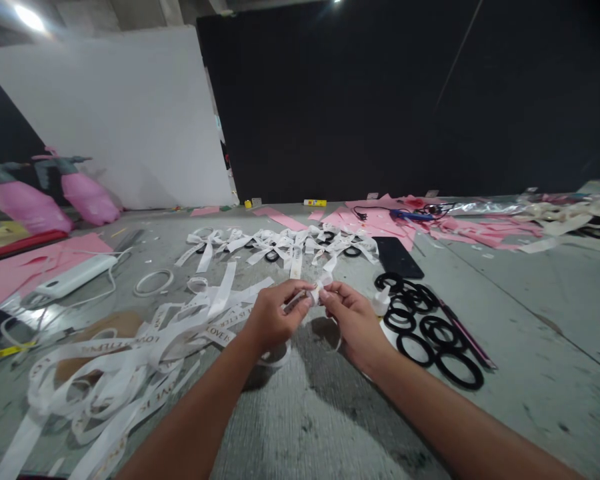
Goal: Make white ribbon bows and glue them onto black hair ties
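Between my two hands, near the middle of the view, is a white ribbon (pixel 317 292) gathered into a small loop or knot. My left hand (pixel 279 312) pinches it from the left with thumb and forefinger. From the right, my right hand (pixel 349 313) pinches the same piece. Just beyond lies a row of white ribbon bows (pixel 295 253) with black rings among them. Loose printed ribbon (pixel 180 340) lies tangled to the left of my left hand. Several black hair ties (pixel 435 333) sit to the right of my right hand.
A white power strip (pixel 77 280) with cords and a white ring (pixel 153 283) lie at left. Behind the hair ties is a dark phone-like slab (pixel 398 257). Pink paper scraps (pixel 380 217) and a yellow glue stick (pixel 315 203) lie farther back, before a black panel (pixel 405 100).
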`<action>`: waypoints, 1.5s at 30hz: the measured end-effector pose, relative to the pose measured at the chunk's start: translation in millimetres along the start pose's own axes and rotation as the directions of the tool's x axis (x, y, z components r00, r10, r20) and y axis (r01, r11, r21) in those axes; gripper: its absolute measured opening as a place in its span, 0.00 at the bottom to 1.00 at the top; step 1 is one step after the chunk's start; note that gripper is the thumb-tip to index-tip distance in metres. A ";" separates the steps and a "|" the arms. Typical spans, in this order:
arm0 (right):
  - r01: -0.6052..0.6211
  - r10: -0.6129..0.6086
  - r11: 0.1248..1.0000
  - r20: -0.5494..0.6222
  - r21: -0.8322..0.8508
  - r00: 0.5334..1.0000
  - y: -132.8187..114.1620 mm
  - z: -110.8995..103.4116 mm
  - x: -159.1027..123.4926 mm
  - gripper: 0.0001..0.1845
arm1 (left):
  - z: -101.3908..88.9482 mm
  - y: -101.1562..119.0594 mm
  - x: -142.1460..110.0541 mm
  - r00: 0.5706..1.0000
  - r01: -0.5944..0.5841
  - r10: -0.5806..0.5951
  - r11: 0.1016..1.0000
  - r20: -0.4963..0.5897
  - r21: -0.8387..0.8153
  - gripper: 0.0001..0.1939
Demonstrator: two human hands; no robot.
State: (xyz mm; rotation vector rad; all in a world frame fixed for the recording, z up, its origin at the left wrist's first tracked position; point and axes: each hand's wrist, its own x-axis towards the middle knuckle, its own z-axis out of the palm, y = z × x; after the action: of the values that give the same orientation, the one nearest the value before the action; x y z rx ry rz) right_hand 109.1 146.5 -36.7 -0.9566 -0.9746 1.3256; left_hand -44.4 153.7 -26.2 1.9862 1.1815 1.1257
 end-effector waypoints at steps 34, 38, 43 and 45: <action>-0.012 0.012 1.000 -0.016 -0.005 1.000 4.6 -5.2 2.4 0.21 | 0.9 -10.2 0.4 0.994 -0.076 0.086 0.986 -0.061 0.145 0.13; -0.019 0.016 0.998 -0.040 -0.066 0.999 3.7 -6.3 1.7 0.20 | 1.2 -13.7 2.1 0.960 -0.257 0.278 0.916 -0.028 0.308 0.16; -0.035 0.034 0.996 -0.016 -0.086 0.999 4.1 -6.5 1.5 0.21 | 0.0 -14.6 0.7 0.892 -0.395 0.452 0.782 -0.003 0.483 0.14; -0.017 0.018 0.996 0.002 -0.086 1.000 4.7 -6.7 1.8 0.21 | 0.5 -13.3 -0.9 0.876 -0.415 0.483 0.752 0.001 0.512 0.14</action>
State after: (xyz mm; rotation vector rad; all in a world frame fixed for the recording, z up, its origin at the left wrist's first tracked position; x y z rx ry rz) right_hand 114.0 148.4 -43.2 -1.0306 -1.0341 1.3088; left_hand -49.7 158.8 -37.3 2.7511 1.1751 1.2902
